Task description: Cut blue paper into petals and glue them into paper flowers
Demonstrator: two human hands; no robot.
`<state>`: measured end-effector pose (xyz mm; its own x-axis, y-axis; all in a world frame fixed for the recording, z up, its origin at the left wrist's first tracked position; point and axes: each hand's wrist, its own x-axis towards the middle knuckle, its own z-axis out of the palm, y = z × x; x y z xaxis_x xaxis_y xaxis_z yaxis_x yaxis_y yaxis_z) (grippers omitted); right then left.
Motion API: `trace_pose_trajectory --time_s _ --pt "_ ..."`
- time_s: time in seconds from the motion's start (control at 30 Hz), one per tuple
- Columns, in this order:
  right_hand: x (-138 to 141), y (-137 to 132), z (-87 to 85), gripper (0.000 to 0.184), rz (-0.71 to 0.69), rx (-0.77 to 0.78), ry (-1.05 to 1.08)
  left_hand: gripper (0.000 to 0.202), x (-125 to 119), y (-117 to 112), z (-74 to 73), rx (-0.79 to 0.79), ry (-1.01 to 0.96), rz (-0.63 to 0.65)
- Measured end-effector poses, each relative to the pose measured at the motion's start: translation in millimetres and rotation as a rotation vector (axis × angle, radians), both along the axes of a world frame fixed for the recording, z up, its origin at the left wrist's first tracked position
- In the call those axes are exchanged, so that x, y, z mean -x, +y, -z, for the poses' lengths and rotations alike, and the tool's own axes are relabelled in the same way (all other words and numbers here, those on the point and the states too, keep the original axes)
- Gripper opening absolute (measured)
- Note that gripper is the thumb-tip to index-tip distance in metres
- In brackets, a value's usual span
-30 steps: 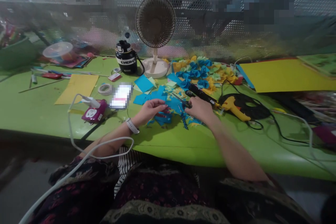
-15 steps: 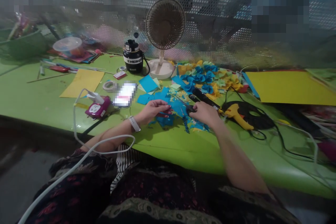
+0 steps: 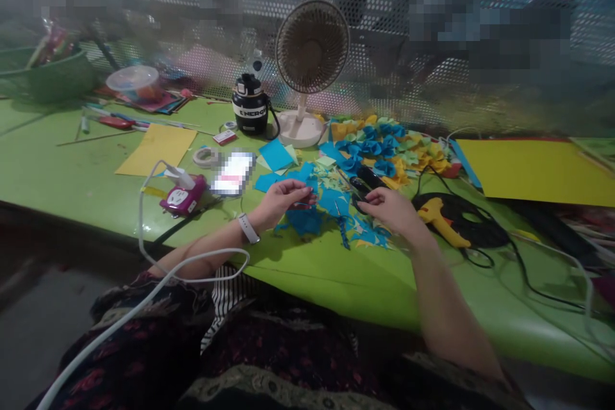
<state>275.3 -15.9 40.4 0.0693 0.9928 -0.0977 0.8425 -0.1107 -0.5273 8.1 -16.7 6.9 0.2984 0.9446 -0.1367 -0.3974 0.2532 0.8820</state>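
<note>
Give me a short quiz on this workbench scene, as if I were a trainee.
1. True or false: the yellow glue gun lies to the right of the right hand.
2. What is strapped just above the left hand? A) a roll of tape B) a white watch C) a blue paper strip
3. Fill in the blank: the large sheet at the far right of the table is mostly ____.

Key: 1 true; 2 B; 3 yellow
</note>
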Motion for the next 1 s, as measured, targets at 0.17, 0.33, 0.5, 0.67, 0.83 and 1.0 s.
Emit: trace_pose_trajectory --time_s 0.17,0.33,0.5,0.67,0.83,1.0 --pt "20.6 -15.4 -1.6 0.057 -0.153 0.108 0.506 0.041 -1.0 -2.3 -1.0 -0.025 -0.026 -0.035" --pt "51.0 -34.9 5.2 0.053 -0.255 0.23 0.567 0.04 -2.9 -6.7 -2.8 -0.026 -0.072 -0.043" --pt "57.7 -40.8 11.2 0.051 -0.286 0.248 0.607 0.04 -3.6 -10.1 -3.6 -0.02 -0.093 -0.02" --pt "57.1 -41.7 10.8 0.052 -0.291 0.279 0.644 0.04 -3.7 -11.7 -5.5 -0.023 -0.089 -0.007" --pt "60.5 -42.1 10.8 0.053 -0.287 0.284 0.654 0.042 -4.4 -12.4 -4.5 -0.011 -0.097 -0.011" --pt "61.9 -41.9 10.4 0.055 -0.295 0.268 0.638 0.041 -3.6 -13.3 -3.9 -0.018 -0.091 0.001"
